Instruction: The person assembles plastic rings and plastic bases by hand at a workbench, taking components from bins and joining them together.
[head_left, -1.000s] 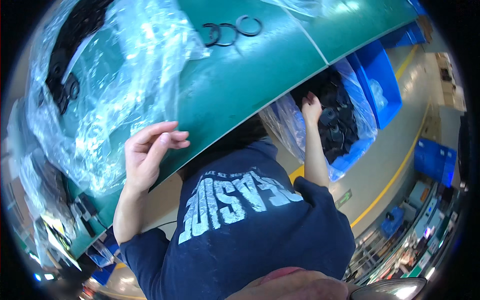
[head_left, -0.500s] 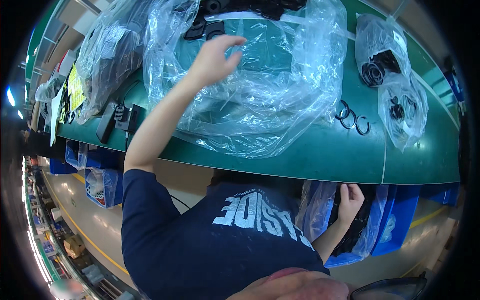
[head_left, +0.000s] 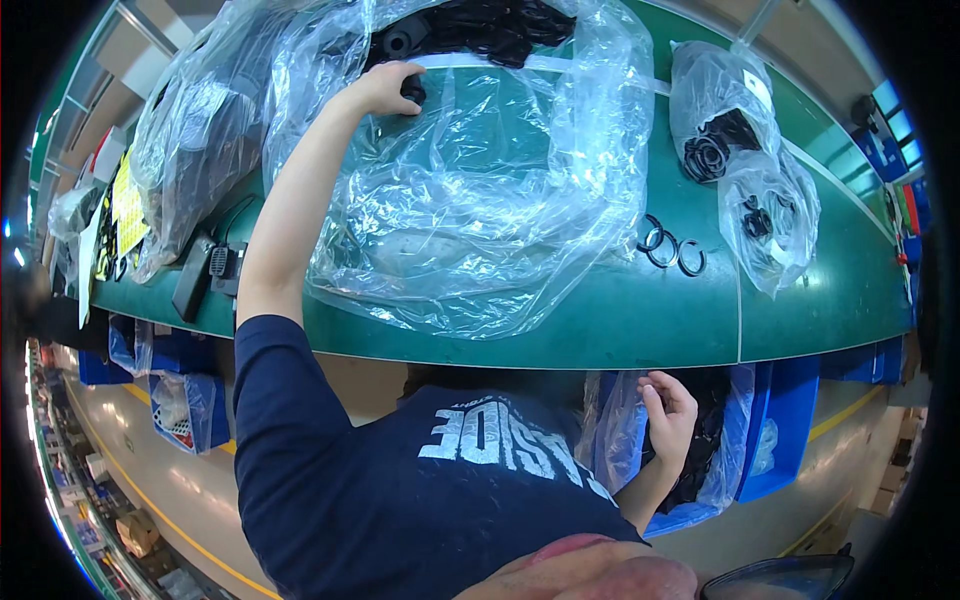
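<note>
At the far left of a large clear plastic bag [head_left: 430, 270] spread over the green table, my left hand [head_left: 385, 88] is closed on a small black part [head_left: 413, 89]. Its fingers wrap the part, so its full shape is hidden. A pile of black parts [head_left: 500, 32] lies just beyond, inside the bag's far edge. Off the table's front edge, my right hand [head_left: 670, 415] hangs over a blue bin [head_left: 690, 515] lined with plastic and holding black parts. Its fingers are loosely bent and apart, with nothing visible in them.
Several black rings [head_left: 660, 245] lie to the right on the table [head_left: 560, 335]. Beyond them are clear bags of black parts [head_left: 770, 225]. A black handheld radio [head_left: 193, 280] and a large stuffed plastic bag [head_left: 190, 140] are at the left.
My left hand has moved left and closed on a black part at the bag's far side. My right hand stays near the bin. The whole view has shifted slightly.
</note>
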